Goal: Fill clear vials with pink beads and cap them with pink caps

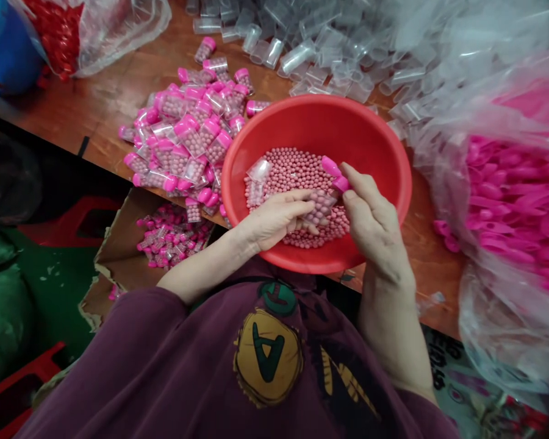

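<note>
Over the red basin [384,146], my left hand [281,219] is closed around a clear tube [319,208] filled with pink beads. My right hand [373,213] pinches a bright pink cap [340,183] with a long flap [330,166], right at the mouth of that tube. Whether the cap is seated on the tube cannot be made out. Loose pink beads [293,167] cover the basin's bottom. Another clear tube [259,171] lies on the beads at the left side.
Left of the basin is a heap of bead-filled, pink-capped tubes [187,131]. Below it, a cardboard box [119,244] holds more. Empty clear tubes [302,55] pile up behind. A plastic bag of pink caps [516,213] stands right; a blue container [7,52] sits far left.
</note>
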Demonstrator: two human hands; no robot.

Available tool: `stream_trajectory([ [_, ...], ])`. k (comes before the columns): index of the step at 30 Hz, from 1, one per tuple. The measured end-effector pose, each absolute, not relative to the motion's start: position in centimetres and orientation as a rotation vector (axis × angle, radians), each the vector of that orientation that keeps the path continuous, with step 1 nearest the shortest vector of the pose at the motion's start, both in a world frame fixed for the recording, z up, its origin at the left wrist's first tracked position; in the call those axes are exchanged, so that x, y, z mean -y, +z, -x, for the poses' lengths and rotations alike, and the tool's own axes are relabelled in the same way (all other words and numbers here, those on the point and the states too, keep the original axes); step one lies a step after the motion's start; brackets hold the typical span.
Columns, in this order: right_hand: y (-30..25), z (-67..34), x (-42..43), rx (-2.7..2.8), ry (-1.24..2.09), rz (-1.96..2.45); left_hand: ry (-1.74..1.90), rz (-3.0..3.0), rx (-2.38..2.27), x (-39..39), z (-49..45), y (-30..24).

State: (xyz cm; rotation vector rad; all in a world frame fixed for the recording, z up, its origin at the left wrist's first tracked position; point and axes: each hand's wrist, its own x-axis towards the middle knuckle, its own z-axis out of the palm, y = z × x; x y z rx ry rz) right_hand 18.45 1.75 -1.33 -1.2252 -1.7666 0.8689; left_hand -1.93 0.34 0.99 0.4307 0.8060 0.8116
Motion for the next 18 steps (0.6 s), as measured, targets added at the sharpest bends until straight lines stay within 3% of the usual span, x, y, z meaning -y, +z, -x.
stream_trajectory([
  [11, -0.2, -18.0, -0.4, 1.654, 0.902, 1.26, 0.839, -0.423, -0.889, -0.1, 1.9, 1.1],
  [18, -0.6, -19.0, -0.9, 1.881, 0.594, 1.281, 0.813, -0.402, -0.885, -0.1, 2.1, 0.9],
])
